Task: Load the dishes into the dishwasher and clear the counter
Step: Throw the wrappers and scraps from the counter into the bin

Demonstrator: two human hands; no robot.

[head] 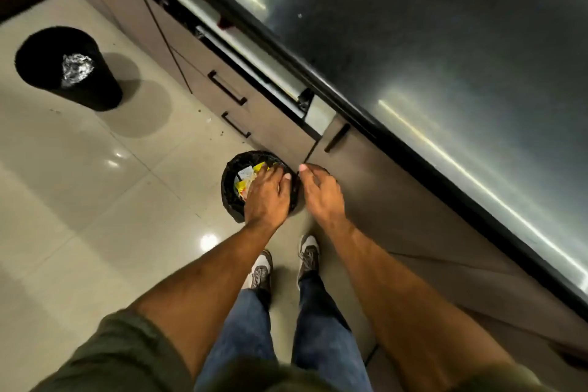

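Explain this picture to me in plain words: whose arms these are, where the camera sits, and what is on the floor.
There is no machine here. A person wears a camera on the head, so you look down along their own arms and legs. The left hand is stretched over a small black-lined bin on the tiled floor, with yellow wrappers showing in it. The right hand hovers beside that bin and visibly holds nothing. Whether the left hand grips anything is hidden. A second black bin, farther left, holds crumpled foil. The dark counter runs along the right, above drawers.
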